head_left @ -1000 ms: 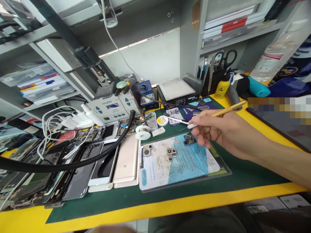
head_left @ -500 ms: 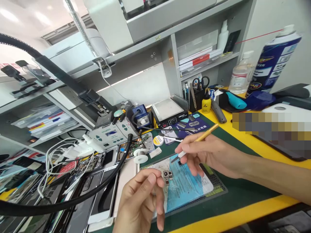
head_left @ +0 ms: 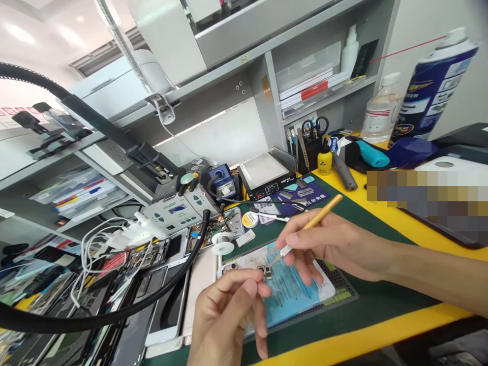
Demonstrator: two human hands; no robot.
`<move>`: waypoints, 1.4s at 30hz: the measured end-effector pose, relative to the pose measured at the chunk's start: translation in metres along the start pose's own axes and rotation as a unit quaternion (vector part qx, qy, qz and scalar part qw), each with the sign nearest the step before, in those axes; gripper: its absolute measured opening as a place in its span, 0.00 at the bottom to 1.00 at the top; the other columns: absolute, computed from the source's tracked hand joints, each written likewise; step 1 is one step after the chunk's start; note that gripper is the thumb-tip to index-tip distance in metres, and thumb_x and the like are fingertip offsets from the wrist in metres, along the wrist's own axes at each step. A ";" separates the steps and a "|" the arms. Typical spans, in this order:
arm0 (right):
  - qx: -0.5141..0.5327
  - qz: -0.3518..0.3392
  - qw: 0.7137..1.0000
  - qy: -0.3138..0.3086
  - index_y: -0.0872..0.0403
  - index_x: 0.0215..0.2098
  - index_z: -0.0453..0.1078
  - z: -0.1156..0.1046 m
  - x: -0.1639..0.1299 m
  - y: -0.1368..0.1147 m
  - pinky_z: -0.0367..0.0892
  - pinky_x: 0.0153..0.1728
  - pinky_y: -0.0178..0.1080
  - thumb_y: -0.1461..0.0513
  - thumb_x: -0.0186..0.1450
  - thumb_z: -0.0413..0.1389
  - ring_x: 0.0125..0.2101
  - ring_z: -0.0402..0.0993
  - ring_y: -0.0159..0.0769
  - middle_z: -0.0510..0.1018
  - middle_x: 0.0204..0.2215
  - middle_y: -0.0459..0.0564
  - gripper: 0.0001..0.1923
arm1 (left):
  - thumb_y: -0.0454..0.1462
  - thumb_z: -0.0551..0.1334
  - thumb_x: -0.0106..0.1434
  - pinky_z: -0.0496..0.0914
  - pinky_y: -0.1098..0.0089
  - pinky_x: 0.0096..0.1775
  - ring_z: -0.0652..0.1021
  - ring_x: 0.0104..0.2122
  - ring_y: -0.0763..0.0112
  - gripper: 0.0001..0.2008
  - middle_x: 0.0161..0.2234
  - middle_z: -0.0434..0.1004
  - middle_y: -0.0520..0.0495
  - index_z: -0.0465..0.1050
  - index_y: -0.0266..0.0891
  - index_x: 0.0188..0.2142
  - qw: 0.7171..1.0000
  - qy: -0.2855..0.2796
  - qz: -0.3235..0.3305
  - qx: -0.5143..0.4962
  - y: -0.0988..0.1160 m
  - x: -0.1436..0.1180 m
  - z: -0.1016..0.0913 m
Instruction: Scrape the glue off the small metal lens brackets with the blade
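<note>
Both the left hand (head_left: 229,317) and right hand (head_left: 324,244) are bare, without gloves or rings; the right forearm shows no sleeve.

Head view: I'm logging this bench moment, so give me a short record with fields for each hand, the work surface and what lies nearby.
left hand: raised over the mat's near edge, fingertips beside the camera module
right hand: holds a gold-handled tool, tip by the module
surface: blue-and-white mat on green bench mat
nearby: solder spool, phones, black hose
</note>
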State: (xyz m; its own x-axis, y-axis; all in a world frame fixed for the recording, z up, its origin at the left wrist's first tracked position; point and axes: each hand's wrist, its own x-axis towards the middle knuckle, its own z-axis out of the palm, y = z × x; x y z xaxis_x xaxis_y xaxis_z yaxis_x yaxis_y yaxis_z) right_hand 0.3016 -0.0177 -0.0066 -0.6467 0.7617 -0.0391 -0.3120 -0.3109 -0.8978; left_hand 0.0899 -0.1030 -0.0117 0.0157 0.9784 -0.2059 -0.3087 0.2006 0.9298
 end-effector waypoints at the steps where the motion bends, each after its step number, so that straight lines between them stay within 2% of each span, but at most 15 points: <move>1: -0.002 0.000 1.000 -0.001 0.60 0.36 0.81 0.000 0.000 0.000 0.69 0.18 0.29 0.58 0.62 0.68 0.21 0.80 0.33 0.83 0.28 0.52 0.12 | 0.43 0.76 0.57 0.69 0.79 0.15 0.73 0.18 0.78 0.14 0.29 0.81 0.47 0.82 0.34 0.36 1.000 0.004 -0.002 0.001 0.000 0.000 0.000; 4: -0.003 0.000 1.000 -0.004 0.60 0.36 0.81 0.000 -0.001 0.000 0.69 0.18 0.29 0.58 0.62 0.68 0.21 0.80 0.34 0.83 0.28 0.52 0.12 | 0.43 0.77 0.56 0.68 0.79 0.15 0.72 0.15 0.79 0.14 0.25 0.79 0.49 0.80 0.34 0.31 1.000 0.016 -0.012 0.002 -0.001 0.001 -0.002; 6: -0.005 0.000 1.000 -0.005 0.60 0.36 0.81 0.001 -0.002 0.000 0.69 0.18 0.30 0.58 0.62 0.68 0.21 0.80 0.34 0.83 0.28 0.52 0.12 | 0.44 0.76 0.57 0.66 0.80 0.14 0.70 0.12 0.80 0.18 0.20 0.76 0.51 0.75 0.34 0.25 1.000 0.023 -0.021 -0.001 -0.001 0.003 -0.003; 8: -0.009 0.001 1.000 -0.005 0.60 0.36 0.81 0.001 -0.002 0.000 0.69 0.18 0.30 0.57 0.62 0.68 0.21 0.80 0.34 0.83 0.28 0.53 0.13 | 0.45 0.75 0.59 0.65 0.79 0.13 0.70 0.11 0.79 0.20 0.19 0.75 0.51 0.73 0.35 0.23 0.999 0.029 -0.032 -0.008 0.001 0.003 -0.003; 12: -0.008 0.002 1.000 -0.004 0.60 0.36 0.81 0.000 -0.002 0.001 0.69 0.18 0.29 0.57 0.63 0.69 0.21 0.80 0.34 0.83 0.28 0.52 0.12 | 0.46 0.71 0.63 0.67 0.77 0.13 0.76 0.15 0.73 0.16 0.31 0.85 0.41 0.81 0.32 0.34 0.998 0.024 -0.044 -0.025 0.005 0.002 0.000; 14: -0.003 0.001 1.000 -0.006 0.59 0.36 0.81 0.000 -0.002 0.001 0.69 0.18 0.29 0.57 0.63 0.69 0.21 0.80 0.34 0.83 0.28 0.52 0.12 | 0.45 0.69 0.64 0.68 0.77 0.13 0.77 0.17 0.72 0.16 0.35 0.86 0.38 0.83 0.32 0.38 0.998 0.017 -0.046 -0.031 0.007 0.000 0.001; 17: -0.001 -0.008 1.000 -0.009 0.58 0.37 0.81 0.000 -0.003 0.002 0.69 0.18 0.28 0.58 0.63 0.69 0.21 0.80 0.33 0.84 0.29 0.52 0.11 | 0.42 0.69 0.64 0.69 0.77 0.13 0.77 0.17 0.74 0.13 0.37 0.87 0.38 0.83 0.31 0.39 0.998 0.011 -0.053 -0.036 0.008 -0.002 0.002; 21: 0.006 -0.007 1.000 -0.024 0.57 0.38 0.79 0.003 -0.004 0.002 0.69 0.18 0.28 0.59 0.64 0.70 0.21 0.80 0.33 0.83 0.27 0.50 0.10 | 0.42 0.71 0.63 0.69 0.78 0.13 0.75 0.16 0.75 0.13 0.34 0.85 0.41 0.83 0.32 0.38 0.997 0.007 -0.063 -0.038 0.007 -0.003 0.004; 26: -0.006 0.000 0.999 -0.043 0.59 0.38 0.80 0.006 -0.003 0.004 0.70 0.18 0.29 0.59 0.63 0.70 0.22 0.80 0.33 0.84 0.31 0.53 0.11 | 0.47 0.76 0.58 0.69 0.78 0.14 0.74 0.15 0.76 0.18 0.26 0.81 0.46 0.83 0.32 0.33 0.997 0.000 -0.070 -0.024 0.004 -0.005 0.010; 29: -0.007 0.007 0.999 -0.039 0.60 0.37 0.80 0.007 -0.002 0.005 0.70 0.18 0.29 0.60 0.62 0.70 0.21 0.80 0.32 0.83 0.29 0.52 0.10 | 0.49 0.77 0.56 0.68 0.80 0.14 0.74 0.14 0.75 0.20 0.22 0.78 0.47 0.82 0.32 0.29 0.997 0.000 -0.071 -0.006 0.004 -0.008 0.012; 34: -0.011 0.011 0.999 -0.044 0.60 0.36 0.81 0.008 -0.002 0.006 0.70 0.17 0.29 0.62 0.61 0.69 0.20 0.79 0.32 0.83 0.28 0.52 0.08 | 0.52 0.77 0.55 0.64 0.82 0.15 0.73 0.14 0.77 0.22 0.19 0.76 0.47 0.80 0.34 0.26 0.997 0.002 -0.071 0.042 0.005 -0.013 0.012; 42: -0.011 0.026 0.999 -0.041 0.60 0.32 0.81 0.009 -0.002 0.005 0.70 0.17 0.30 0.65 0.57 0.68 0.20 0.79 0.34 0.84 0.26 0.52 0.05 | 0.55 0.75 0.55 0.62 0.81 0.14 0.72 0.13 0.77 0.24 0.20 0.76 0.47 0.79 0.34 0.27 0.994 0.010 -0.070 0.081 0.005 -0.015 0.011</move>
State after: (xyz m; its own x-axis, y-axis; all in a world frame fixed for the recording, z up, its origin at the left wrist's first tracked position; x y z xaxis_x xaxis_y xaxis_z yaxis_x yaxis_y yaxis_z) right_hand 0.2952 -0.0258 -0.0076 -0.7165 0.6958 -0.0499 -0.2619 -0.3346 -0.9052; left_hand 0.0984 -0.1161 -0.0006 0.0276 0.9397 -0.3410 -0.1476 0.3412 0.9283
